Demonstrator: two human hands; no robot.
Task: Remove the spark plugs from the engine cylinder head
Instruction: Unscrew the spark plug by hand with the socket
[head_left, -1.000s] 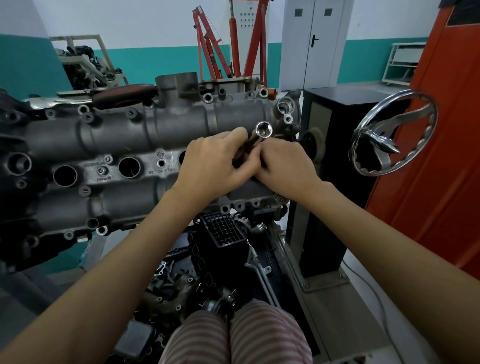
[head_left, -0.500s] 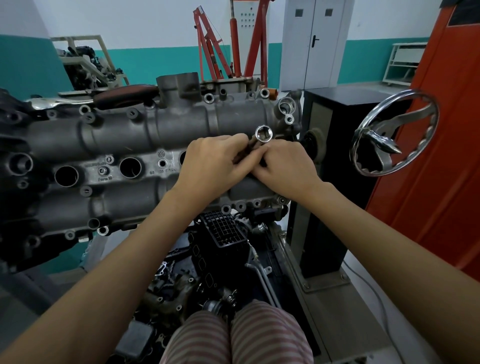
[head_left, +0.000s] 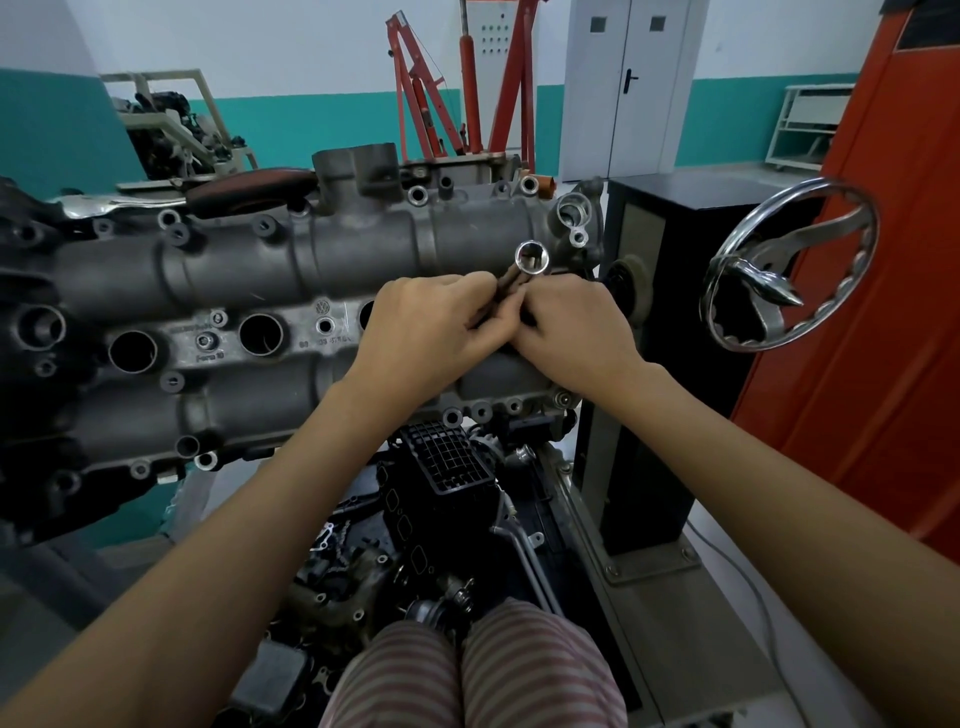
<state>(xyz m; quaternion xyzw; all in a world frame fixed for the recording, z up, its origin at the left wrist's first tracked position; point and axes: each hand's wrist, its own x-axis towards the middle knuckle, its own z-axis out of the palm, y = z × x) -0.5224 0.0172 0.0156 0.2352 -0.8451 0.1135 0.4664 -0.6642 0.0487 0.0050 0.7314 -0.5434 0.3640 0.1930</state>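
both hands, left (head_left: 426, 332) and right (head_left: 571, 327), are gripping the socket tool (head_left: 524, 265) over the rightmost well of the head (head_left: 260, 270); next it is probably needing turning to loosen the plug.

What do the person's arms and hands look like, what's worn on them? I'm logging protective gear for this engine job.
Nothing is worn on them. The left hand and right hand are bare, with no gloves, and no rings or watch show. Both forearms are uncovered to the picture's edge; no sleeves are in view. The only clothing visible is the striped trousers, pink and grey, at the bottom.
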